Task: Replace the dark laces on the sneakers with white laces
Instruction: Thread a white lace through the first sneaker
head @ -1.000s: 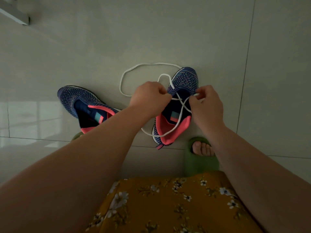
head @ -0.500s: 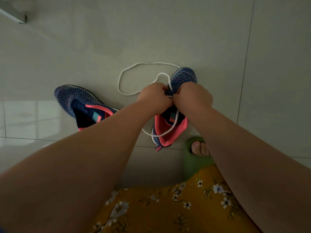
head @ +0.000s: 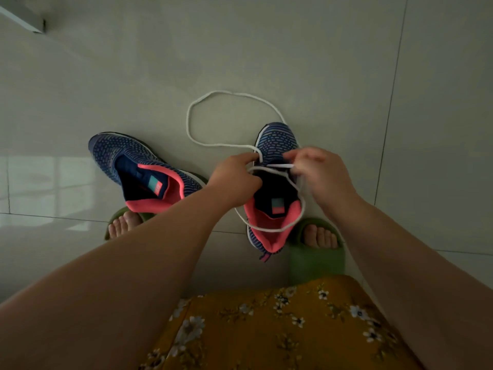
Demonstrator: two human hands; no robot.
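Observation:
Two blue knit sneakers with pink collars lie on the tiled floor. The right sneaker (head: 277, 140) points away from me, and a white lace (head: 202, 102) runs through its front eyelets. One part of the lace loops out over the floor beyond the toe, another curls round the pink heel. My left hand (head: 234, 177) grips the sneaker's left edge and the lace there. My right hand (head: 317, 169) pinches the lace at the right eyelets, its fingers blurred. The left sneaker (head: 138, 166) lies unlaced, tilted, apart from both hands.
My feet in green slides (head: 317, 260) rest just behind the sneakers, the left slide (head: 117, 217) partly under the left sneaker. A yellow floral skirt (head: 280, 329) covers my lap. A white ledge (head: 24, 20) shows at the far left corner.
My hands met over the right sneaker's eyelets, then drew slightly apart. The floor loop of lace shifted, and a straight bar of lace now crosses the tongue.

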